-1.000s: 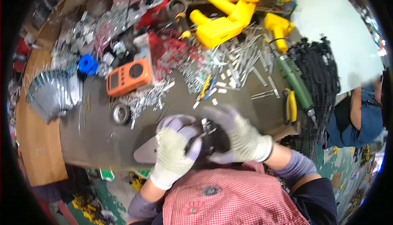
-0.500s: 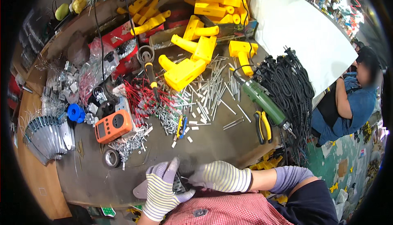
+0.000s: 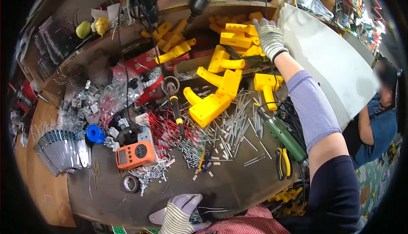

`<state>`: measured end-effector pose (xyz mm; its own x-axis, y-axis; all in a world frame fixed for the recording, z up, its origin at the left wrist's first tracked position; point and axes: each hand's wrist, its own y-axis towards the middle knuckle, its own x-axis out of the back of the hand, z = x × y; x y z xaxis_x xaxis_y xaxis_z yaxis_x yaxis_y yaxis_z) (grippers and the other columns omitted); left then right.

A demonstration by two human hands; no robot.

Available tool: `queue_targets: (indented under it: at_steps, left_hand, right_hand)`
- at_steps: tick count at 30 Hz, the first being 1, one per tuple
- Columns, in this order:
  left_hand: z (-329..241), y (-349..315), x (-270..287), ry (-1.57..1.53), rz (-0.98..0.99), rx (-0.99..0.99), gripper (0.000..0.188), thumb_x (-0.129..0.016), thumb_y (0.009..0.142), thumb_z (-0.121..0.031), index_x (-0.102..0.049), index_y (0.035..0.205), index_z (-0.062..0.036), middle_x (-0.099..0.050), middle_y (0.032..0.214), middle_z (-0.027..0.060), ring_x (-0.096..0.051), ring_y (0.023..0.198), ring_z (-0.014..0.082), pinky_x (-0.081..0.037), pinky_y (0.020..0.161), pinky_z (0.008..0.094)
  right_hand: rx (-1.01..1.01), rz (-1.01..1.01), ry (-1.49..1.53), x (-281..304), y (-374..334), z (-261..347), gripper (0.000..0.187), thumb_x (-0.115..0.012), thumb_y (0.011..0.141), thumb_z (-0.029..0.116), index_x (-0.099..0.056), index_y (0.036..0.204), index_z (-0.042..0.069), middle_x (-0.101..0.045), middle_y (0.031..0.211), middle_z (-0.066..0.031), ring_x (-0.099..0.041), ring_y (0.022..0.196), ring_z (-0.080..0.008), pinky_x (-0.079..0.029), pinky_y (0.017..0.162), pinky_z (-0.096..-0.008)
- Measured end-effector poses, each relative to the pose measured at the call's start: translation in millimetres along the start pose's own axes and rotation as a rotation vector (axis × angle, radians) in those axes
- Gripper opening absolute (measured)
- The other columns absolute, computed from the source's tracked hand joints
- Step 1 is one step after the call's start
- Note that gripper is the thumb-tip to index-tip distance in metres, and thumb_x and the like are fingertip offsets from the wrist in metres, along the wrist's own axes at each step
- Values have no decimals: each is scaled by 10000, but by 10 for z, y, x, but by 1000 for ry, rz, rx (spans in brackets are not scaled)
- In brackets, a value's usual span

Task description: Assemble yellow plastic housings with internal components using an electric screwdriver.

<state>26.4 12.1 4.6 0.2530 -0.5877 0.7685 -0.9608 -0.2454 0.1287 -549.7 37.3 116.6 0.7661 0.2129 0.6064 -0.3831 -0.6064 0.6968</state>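
Near the front edge of the bench, my left hand, in a striped glove, is closed on a flat metal plate with a dark block. The plate's rounded grey end sticks out on the left, and thin pale wires trail to the right. Much of the piece is hidden by my fingers and red checked clothing. My right hand, also gloved, is stretched far out to the back, its fingers apart beside a pile of yellow plastic housings. Whether the fingertips touch a housing I cannot tell.
Mid-bench lie yellow gun-shaped housings, metal rods, red wires and a screwdriver. A green power tool, pliers and black cables lie right. An orange meter and tape roll sit left. A person sits at far right.
My right hand has left the piece at the front edge and reached up to the yellow housings at the back. My left hand keeps its grip. The view has shifted, so the bench appears lower.
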Motion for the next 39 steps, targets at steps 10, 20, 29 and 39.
queue_targets:
  at_steps: [10,20,29,39]
  left_hand:
    - [-18,9,-20,6,-14,-15,868,-853,619,-365,-542,1382,-92,-559,1284,167,-499,1208,369,-390,1053,483]
    - [73,2,-39,-404,-126,-19,1134,-842,654,-581,-328,1507,-38,-475,1390,190,-508,1252,363,-422,1030,491]
    - [-513,456,172,-1511,-379,251,765,-727,900,-361,-386,1469,20,-558,1369,145,-584,1226,250,-463,1060,391]
    - [-381,236,211,-739,-360,-9,812,-807,817,-284,-372,1440,2,-530,1330,181,-581,1200,277,-488,1009,398]
  right_hand:
    - [-106,-250,397,471,-388,-192,549,-843,649,265,-662,1161,186,-695,1049,-55,-590,1109,-280,-404,984,-473]
    - [194,-411,824,2205,-1564,497,539,-816,618,137,-663,1134,156,-679,1081,-54,-607,1013,-269,-507,834,-410]
    - [701,-325,1359,2702,-2705,1394,304,-706,727,155,-702,1031,158,-680,1108,-34,-637,943,-205,-536,766,-342]
    - [-637,628,2749,2764,-2860,1718,1177,-956,644,164,-223,1564,142,-416,1480,-72,-426,1371,-228,-359,1153,-412]
